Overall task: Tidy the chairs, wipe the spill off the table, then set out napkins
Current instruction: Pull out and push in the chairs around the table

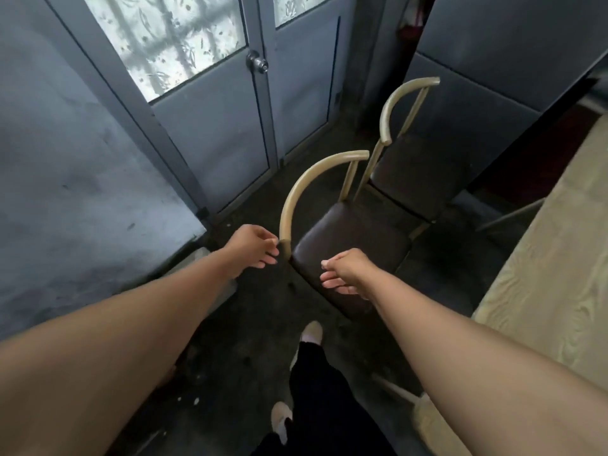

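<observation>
Head view looks down on the near chair (348, 235), the thing in hand, which stands on the dark floor (230, 357) out from the table (543, 291), its brown seat turned at an angle to the table's edge. That skewed stance, clear of the table, is likely why both arms reach for it: it seems to be the one being put straight.

The left hand (253, 246) is at the lower end of this chair's curved tan backrest, the fingers loosely bent and a little apart, their tips at or just touching the rail; no firm clasp shows. The rail's end is a sensible handle for swinging the back round.

The right hand (345, 271) is over the chair's near seat corner, fingers curled downward and slightly spread; whether they press on the cushion or hover just above it I cannot tell. A hand there would steady or steer the seat while the other turns the back.

Just beyond this chair stands the second chair (414, 172), its seat close behind the first one's back posts, nearer the table's far end. Farther from the chair, on the side away from the table, is a grey door (214, 143) with a round knob (257, 62).

Chair-tidying looks barely begun; no spill or napkins show here.
</observation>
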